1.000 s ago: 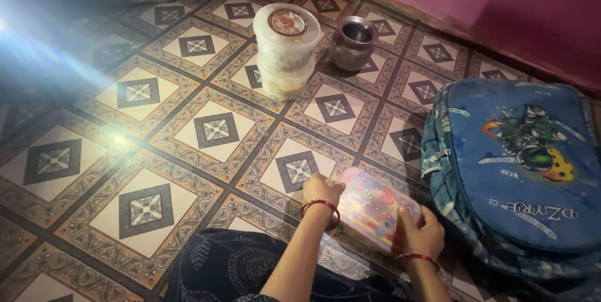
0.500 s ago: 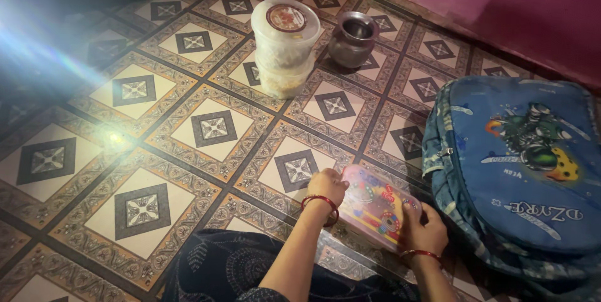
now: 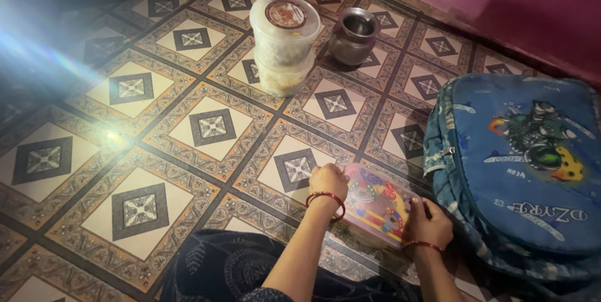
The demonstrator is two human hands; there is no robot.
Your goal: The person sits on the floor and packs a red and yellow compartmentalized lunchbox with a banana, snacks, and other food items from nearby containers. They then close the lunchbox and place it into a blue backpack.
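You held a pink lidded box on the patterned floor.
Your left hand (image 3: 328,181) and right hand (image 3: 429,222) gripped the box (image 3: 375,205) at lower centre, beside a blue backpack (image 3: 519,164).

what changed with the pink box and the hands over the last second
The flat pink plastic box with colourful pictures tilted slightly flatter toward the tiled floor. Left hand and right hand kept gripping its two ends. The blue backpack, stacked round plastic tubs and small metal pot stayed put.
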